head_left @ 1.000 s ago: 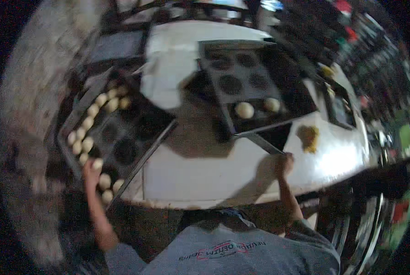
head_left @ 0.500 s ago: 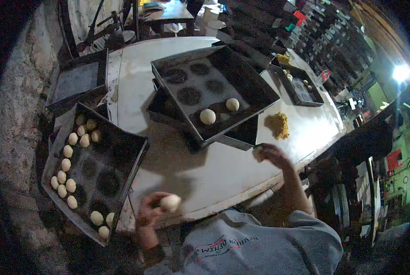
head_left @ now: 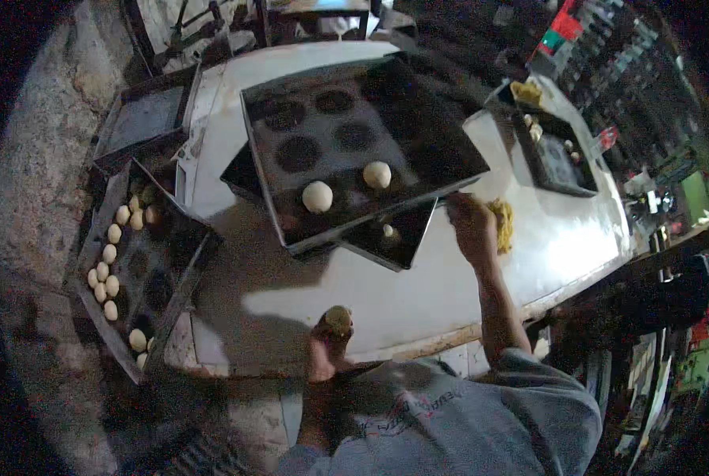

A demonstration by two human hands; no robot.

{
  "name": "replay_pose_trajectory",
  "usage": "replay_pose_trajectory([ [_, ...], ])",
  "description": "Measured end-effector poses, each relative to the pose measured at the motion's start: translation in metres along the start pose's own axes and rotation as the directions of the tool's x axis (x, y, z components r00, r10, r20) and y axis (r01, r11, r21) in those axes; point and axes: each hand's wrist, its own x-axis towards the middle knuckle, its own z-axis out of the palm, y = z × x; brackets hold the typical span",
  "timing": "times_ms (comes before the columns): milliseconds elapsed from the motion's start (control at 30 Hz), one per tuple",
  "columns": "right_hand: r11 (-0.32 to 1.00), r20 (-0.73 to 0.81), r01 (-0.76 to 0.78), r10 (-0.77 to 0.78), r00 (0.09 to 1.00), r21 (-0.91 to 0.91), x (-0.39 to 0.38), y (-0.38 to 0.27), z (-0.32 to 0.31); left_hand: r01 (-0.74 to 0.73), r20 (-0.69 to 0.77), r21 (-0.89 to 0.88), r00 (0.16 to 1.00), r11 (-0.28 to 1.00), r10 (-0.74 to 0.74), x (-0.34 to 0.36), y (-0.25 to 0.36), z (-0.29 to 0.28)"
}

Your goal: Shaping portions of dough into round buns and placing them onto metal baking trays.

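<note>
Left hand (head_left: 323, 349): While it sits near the front edge of the white table (head_left: 418, 305), this hand grasps a tan-topped dough lump (head_left: 338, 319).
Right hand (head_left: 474, 228): Fingers bent, positioned between the right side of the lower tray (head_left: 408, 242) and the yellow mass (head_left: 504, 228); whether anything is held cannot be told.
Upper tray (head_left: 430, 131): 2 pale dough balls (head_left: 318, 197) rest near its front edge; 4 dark round marks (head_left: 354, 136) show on its base.
Lower tray: Lies partly beneath the upper tray; 1 small pale piece (head_left: 388, 231) is inside.
Left tray (head_left: 184, 242): Holds a line of dough balls (head_left: 110, 254) along its left side.
White table: Supports the upper and lower trays.
</note>
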Motion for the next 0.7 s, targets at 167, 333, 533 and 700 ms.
replay_pose_trajectory([
  [167, 0.871, 0.507, 0.487, -0.451, 0.735, 0.069, 0.001, 0.000, 0.045, -0.204, -0.057, 0.237, 0.973, 0.950, 0.223, -0.003, 0.000, 0.001],
  [333, 0.597, 0.723, 0.732, -0.340, 0.601, -0.328, 0.002, 0.024, 0.083, -0.206, -0.001, 0.190, 0.978, 0.960, 0.210, 0.011, -0.006, -0.002],
  [533, 0.930, 0.490, 0.338, -0.231, 0.841, -0.141, -0.017, -0.014, 0.061, -0.147, -0.058, 0.241, 0.985, 0.959, 0.165, 0.001, 0.004, 0.043],
  [700, 0.973, 0.076, -0.063, 0.047, 0.996, 0.220, -0.059, -0.010, -0.002, -0.145, 0.294, 0.299, 0.954, 0.943, 0.054, 0.001, 0.035, 0.043],
])
